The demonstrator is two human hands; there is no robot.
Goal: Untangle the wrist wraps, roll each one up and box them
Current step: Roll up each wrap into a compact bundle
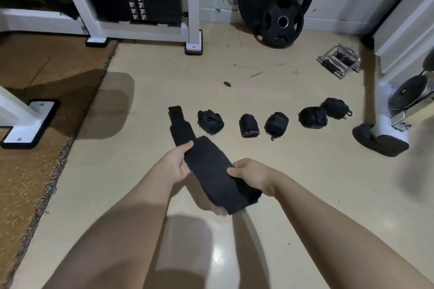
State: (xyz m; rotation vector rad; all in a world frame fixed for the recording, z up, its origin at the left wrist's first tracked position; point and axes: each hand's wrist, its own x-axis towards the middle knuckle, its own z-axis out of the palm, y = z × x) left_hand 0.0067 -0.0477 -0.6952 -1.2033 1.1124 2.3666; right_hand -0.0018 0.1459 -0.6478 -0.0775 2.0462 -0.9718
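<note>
A long black wrist wrap (206, 162) lies stretched out flat over the floor, its far end (176, 112) pointing away from me. My left hand (177, 164) pinches its left edge about halfway along. My right hand (249, 175) grips the near part, where the near end (234, 199) is folded under. Behind it, several rolled black wraps sit in a row on the floor: one (210, 121) close to the flat wrap, two in the middle (249, 125) (276, 124), and two touching at the right (313, 117) (335, 108). No box is in view.
A white machine frame (192, 37) with a weight stack stands at the back. Two black weight plates (281, 23) lean on the wall. A chrome cable handle (339, 60) lies at right, beside a machine's white foot (385, 134). A brown mat (35, 148) borders the left.
</note>
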